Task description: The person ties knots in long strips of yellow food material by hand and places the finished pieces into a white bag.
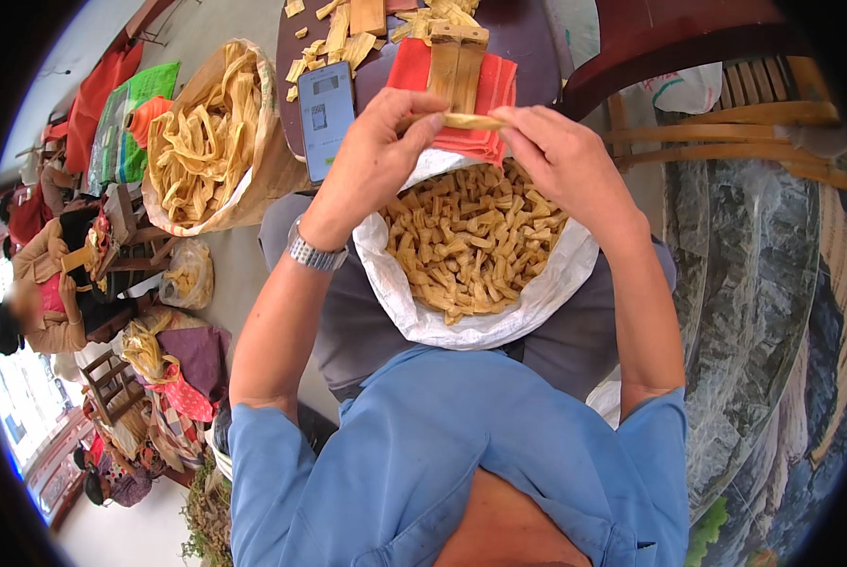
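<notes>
A slim, pale yellow dried strip [474, 122] is stretched level between my two hands. The fingers of my left hand [388, 145] pinch one end of it, and those of my right hand [555, 145] pinch the other. Just behind the strip, a wooden block tool [457, 67] with two dark dots at its far end lies on a folded red cloth [503, 78]. Below my hands, a white woven sack [430, 327] with a rolled rim sits between my thighs. Many short knotted yellow pieces [477, 241] fill it.
A dark stool top [388, 67] carries loose yellow scraps [338, 32] and a phone [326, 120] with a lit screen. To the left stands an open sack [267, 177] of long dried strips [200, 152]. A wooden chair [721, 135] is at right. Other people sit farther left.
</notes>
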`<state>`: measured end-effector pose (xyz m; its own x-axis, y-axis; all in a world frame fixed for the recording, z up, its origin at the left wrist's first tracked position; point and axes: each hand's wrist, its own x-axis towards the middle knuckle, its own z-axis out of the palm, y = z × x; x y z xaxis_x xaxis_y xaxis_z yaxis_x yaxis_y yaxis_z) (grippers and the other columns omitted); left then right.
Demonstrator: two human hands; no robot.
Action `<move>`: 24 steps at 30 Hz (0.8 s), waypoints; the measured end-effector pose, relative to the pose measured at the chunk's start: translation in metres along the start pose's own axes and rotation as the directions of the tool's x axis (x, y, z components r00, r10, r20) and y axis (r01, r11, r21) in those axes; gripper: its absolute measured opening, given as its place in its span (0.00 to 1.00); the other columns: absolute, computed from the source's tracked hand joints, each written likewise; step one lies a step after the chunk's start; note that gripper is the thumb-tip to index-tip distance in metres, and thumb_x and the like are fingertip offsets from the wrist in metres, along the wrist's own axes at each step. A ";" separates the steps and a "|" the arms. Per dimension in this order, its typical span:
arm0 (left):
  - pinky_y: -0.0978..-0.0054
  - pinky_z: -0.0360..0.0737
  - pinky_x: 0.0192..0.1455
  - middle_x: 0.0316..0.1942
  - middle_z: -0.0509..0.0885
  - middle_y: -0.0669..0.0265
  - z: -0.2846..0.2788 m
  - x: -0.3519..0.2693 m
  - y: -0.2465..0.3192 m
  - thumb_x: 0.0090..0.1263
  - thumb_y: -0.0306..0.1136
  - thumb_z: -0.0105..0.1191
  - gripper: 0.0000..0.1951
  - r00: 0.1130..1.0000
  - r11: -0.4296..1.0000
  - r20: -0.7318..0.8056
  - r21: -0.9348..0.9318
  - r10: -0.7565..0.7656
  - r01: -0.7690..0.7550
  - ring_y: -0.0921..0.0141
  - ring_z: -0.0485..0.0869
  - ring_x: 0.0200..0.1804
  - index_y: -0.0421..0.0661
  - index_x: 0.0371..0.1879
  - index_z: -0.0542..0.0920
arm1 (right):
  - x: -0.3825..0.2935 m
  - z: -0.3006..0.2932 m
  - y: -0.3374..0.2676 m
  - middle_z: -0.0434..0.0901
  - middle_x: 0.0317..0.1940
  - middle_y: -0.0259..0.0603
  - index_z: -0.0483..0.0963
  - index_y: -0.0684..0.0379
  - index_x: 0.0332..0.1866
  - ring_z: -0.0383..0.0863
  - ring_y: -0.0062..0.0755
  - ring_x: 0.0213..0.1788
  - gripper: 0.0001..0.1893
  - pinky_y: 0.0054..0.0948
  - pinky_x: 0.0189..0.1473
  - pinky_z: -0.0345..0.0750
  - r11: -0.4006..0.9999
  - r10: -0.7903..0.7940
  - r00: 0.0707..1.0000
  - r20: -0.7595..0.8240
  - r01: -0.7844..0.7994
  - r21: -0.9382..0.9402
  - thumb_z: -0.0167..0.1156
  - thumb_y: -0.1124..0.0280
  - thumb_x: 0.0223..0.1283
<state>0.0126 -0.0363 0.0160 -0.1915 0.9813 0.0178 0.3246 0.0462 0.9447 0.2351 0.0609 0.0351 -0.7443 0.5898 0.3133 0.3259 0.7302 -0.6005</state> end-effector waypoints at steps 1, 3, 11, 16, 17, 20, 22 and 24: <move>0.83 0.75 0.41 0.36 0.81 0.73 0.001 0.012 -0.001 0.78 0.35 0.58 0.12 1.000 0.999 -0.029 0.038 -0.004 0.005 0.82 0.76 0.38 0.42 0.53 0.83 | 0.008 0.004 0.008 0.85 0.38 0.46 0.80 0.60 0.53 0.86 0.49 0.40 0.12 0.41 0.42 0.83 0.999 0.000 0.999 -0.039 -0.001 -0.033 0.60 0.71 0.68; 0.83 0.76 0.42 0.36 0.83 0.72 0.003 0.032 -0.001 0.77 0.36 0.59 0.12 0.996 0.994 -0.085 0.111 -0.012 0.021 0.82 0.77 0.38 0.42 0.52 0.84 | 0.023 0.015 0.023 0.85 0.39 0.46 0.81 0.60 0.51 0.86 0.50 0.40 0.11 0.41 0.43 0.83 0.995 -0.001 0.993 -0.115 -0.010 -0.096 0.60 0.71 0.68; 0.72 0.82 0.47 0.41 0.89 0.58 0.012 0.061 -0.031 0.72 0.37 0.60 0.13 0.995 0.922 -0.088 0.379 -0.052 0.081 0.67 0.87 0.42 0.41 0.47 0.86 | 0.036 0.056 0.043 0.86 0.38 0.50 0.82 0.58 0.46 0.85 0.54 0.41 0.10 0.45 0.45 0.82 0.945 0.288 0.957 0.036 -0.278 -0.170 0.59 0.65 0.70; 0.70 0.82 0.48 0.42 0.87 0.54 0.006 0.048 -0.029 0.73 0.37 0.59 0.14 0.990 0.828 -0.142 0.554 -0.004 0.083 0.65 0.87 0.43 0.38 0.47 0.86 | 0.025 0.059 0.039 0.85 0.34 0.55 0.81 0.60 0.39 0.85 0.58 0.40 0.11 0.51 0.46 0.80 0.920 0.350 0.935 0.052 -0.333 -0.208 0.56 0.64 0.69; 0.70 0.82 0.48 0.42 0.87 0.54 0.002 0.042 -0.029 0.74 0.38 0.58 0.14 0.991 0.849 -0.134 0.521 -0.019 0.086 0.65 0.87 0.42 0.38 0.46 0.86 | 0.021 0.057 0.040 0.85 0.34 0.55 0.81 0.60 0.40 0.85 0.58 0.40 0.11 0.51 0.46 0.80 0.915 0.352 0.935 0.051 -0.332 -0.231 0.56 0.65 0.69; 0.69 0.82 0.48 0.41 0.85 0.55 0.000 0.019 -0.004 0.75 0.40 0.58 0.15 0.994 0.915 -0.049 0.389 -0.095 0.107 0.65 0.86 0.41 0.38 0.46 0.86 | 0.004 0.044 0.030 0.85 0.35 0.53 0.82 0.61 0.42 0.85 0.56 0.40 0.09 0.48 0.46 0.81 0.945 0.327 0.943 0.062 -0.325 -0.044 0.59 0.66 0.68; 0.71 0.82 0.47 0.35 0.86 0.59 0.002 -0.008 0.008 0.79 0.47 0.54 0.21 0.999 0.925 -0.001 0.378 -0.040 0.038 0.67 0.85 0.38 0.37 0.44 0.86 | -0.015 0.030 0.009 0.85 0.35 0.50 0.82 0.61 0.43 0.85 0.52 0.40 0.08 0.43 0.45 0.81 0.963 0.245 0.968 0.058 -0.250 0.100 0.62 0.68 0.66; 0.73 0.82 0.47 0.34 0.87 0.61 0.005 -0.041 0.017 0.81 0.51 0.50 0.24 0.937 0.939 0.143 -0.089 -0.318 0.332 0.68 0.85 0.38 0.37 0.43 0.86 | -0.036 0.010 -0.018 0.86 0.35 0.45 0.82 0.62 0.44 0.86 0.46 0.39 0.08 0.39 0.43 0.82 0.979 0.110 0.993 0.032 -0.114 0.170 0.64 0.72 0.62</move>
<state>0.0309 -0.0744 0.0298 -0.1507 0.9316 -0.3308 0.1590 0.3531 0.9220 0.2501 0.0228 0.0268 -0.7222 0.6553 0.2215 0.3048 0.5890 -0.7484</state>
